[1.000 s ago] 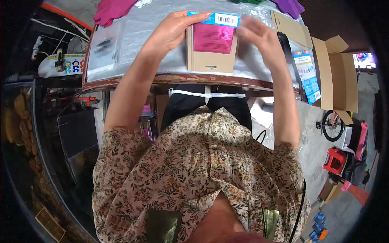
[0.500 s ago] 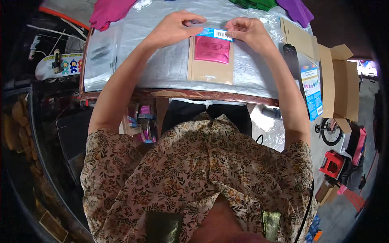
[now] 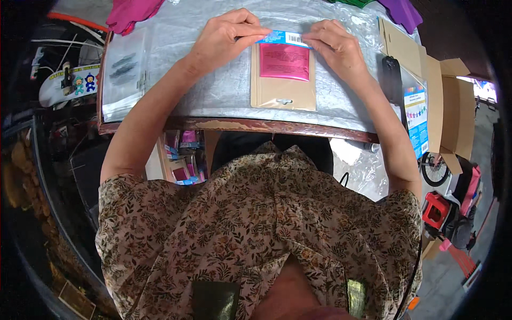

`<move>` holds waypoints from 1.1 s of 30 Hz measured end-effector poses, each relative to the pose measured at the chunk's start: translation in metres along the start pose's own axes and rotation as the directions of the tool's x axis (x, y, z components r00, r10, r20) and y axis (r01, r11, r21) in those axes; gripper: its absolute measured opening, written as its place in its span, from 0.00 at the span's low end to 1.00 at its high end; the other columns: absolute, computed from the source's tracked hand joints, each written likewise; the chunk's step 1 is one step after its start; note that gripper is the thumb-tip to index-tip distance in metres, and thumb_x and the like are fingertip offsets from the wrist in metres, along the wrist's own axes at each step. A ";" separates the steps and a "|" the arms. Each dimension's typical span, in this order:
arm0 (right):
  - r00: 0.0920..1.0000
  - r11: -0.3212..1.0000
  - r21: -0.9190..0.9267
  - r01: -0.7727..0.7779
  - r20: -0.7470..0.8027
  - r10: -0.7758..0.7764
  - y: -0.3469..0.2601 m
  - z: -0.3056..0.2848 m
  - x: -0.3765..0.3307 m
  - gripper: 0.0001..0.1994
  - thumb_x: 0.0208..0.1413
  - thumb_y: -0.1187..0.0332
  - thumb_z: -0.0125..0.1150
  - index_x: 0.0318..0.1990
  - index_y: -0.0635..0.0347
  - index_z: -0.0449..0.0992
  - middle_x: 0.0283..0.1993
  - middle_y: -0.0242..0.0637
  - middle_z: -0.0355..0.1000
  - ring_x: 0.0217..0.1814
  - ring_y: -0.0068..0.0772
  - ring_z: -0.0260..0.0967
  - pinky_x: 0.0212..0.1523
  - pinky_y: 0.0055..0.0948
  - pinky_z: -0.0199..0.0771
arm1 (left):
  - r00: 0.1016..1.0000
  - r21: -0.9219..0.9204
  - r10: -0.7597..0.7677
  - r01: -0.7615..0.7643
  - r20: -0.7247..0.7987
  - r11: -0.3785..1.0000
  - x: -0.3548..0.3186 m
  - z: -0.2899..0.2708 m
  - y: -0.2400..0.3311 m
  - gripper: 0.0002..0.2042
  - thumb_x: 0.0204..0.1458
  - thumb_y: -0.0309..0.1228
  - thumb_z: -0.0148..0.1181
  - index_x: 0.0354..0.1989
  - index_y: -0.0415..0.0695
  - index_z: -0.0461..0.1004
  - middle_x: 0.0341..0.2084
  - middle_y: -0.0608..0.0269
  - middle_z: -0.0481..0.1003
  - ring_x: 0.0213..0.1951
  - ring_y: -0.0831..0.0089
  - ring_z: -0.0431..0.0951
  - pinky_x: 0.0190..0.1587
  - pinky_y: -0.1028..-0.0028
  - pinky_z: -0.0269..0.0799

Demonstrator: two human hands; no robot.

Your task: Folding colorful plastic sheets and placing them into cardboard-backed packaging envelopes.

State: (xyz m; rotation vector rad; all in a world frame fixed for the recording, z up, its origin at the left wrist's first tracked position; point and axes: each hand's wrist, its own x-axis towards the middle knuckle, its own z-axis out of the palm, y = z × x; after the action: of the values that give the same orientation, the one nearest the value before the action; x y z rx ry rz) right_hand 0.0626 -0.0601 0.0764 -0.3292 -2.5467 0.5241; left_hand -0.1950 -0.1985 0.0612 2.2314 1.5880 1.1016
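Note:
A flat clear package with a tan card backing lies on the table in front of me, its slotted end toward me. Inside it shows a shiny pink packet. Across its far end runs a blue folded label with a barcode. My left hand is closed on the label's left end, thumb stretched along it. At the right end, my right hand pinches the label's corner with bent fingers. The fingertips' undersides are hidden.
Clear plastic sleeves lie at the table's left. On the right are a black object, a blue-and-white printed package and an open cardboard box. Pink cloth and purple cloth rest at the far corners. Similar packages sit below the table edge.
My hands' fingers have closed down over the label's two ends; the right hand's fingers were more spread before. The whole view has shifted slightly.

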 end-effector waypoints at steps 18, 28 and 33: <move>0.970 0.824 -0.564 0.058 0.228 0.088 -0.061 0.001 -0.023 0.25 0.65 0.59 0.55 0.68 0.55 0.66 0.69 0.41 0.62 0.74 0.44 0.55 0.74 0.44 0.52 | 0.978 0.267 0.134 -0.174 0.159 0.948 -0.032 -0.019 0.024 0.18 0.57 0.29 0.57 0.57 0.46 0.76 0.54 0.56 0.75 0.55 0.59 0.76 0.57 0.64 0.73; 0.971 0.973 -0.112 -0.203 0.108 0.215 -0.049 -0.011 -0.064 0.20 0.68 0.61 0.52 0.62 0.61 0.71 0.67 0.45 0.67 0.75 0.48 0.55 0.74 0.40 0.53 | 0.998 0.235 0.045 -0.035 -0.037 0.971 -0.047 -0.008 0.030 0.19 0.59 0.32 0.59 0.59 0.43 0.73 0.50 0.53 0.77 0.52 0.56 0.78 0.55 0.63 0.75; 0.935 0.933 -0.048 -0.356 -0.007 0.356 -0.076 -0.010 -0.074 0.14 0.63 0.69 0.58 0.54 0.63 0.78 0.59 0.43 0.75 0.67 0.48 0.66 0.66 0.39 0.63 | 0.897 0.159 -0.420 0.438 -0.138 0.885 -0.047 0.001 0.098 0.24 0.53 0.36 0.65 0.55 0.34 0.73 0.37 0.50 0.81 0.41 0.52 0.82 0.46 0.60 0.77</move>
State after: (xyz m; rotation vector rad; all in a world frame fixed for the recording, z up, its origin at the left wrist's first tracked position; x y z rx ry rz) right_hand 0.1201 -0.1496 0.0840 -0.8192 -2.5133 0.5935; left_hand -0.1295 -0.2791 0.0919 1.8022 2.1724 0.9783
